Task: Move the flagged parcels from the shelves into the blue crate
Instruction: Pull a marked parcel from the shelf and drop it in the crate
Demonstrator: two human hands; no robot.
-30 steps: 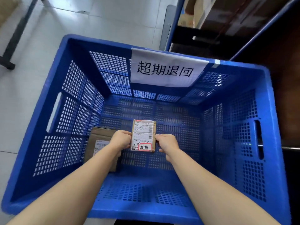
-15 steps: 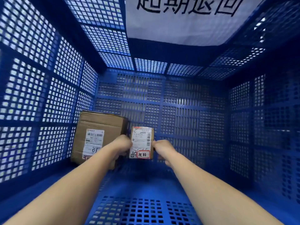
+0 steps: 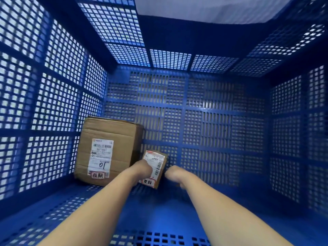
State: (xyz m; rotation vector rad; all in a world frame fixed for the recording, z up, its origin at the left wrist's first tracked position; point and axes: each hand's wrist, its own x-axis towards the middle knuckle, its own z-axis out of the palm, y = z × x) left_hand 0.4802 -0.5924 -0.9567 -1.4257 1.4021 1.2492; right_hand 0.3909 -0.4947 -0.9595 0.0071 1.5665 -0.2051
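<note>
Two hands are reaching deep into the blue crate point(image 3: 53, 103), and the step in hand looks like the set-down of one flagged parcel. The left hand point(image 3: 142, 168) is gripping the near left side of the small parcel point(image 3: 157, 166), its knuckles covering part of the shipping label. The right hand point(image 3: 174, 174) is sitting at the parcel's 3 o'clock edge with fingers curled under; it seems to be steadying that side, but whether it is really clamping the cardboard I cannot tell from this angle. The small parcel is tilting a little, its near end carrying a red-bordered tag, and it is hanging low at about 6 o'clock on the crate floor, either touching the grid or just above it.

Next, by my reading, the move is calling for a gentle lowering until the parcel is lying flat, then both hands letting go and rising out without knocking its neighbour.

Inside the crate, a large parcel point(image 3: 106, 151) is already resting at 8 o'clock against the left wall, wearing the same kind of red-bordered tag below its label. The small parcel is arriving just beside its right face. A white sheet point(image 3: 213, 9) is hanging over the far rim at 12 o'clock.
</note>
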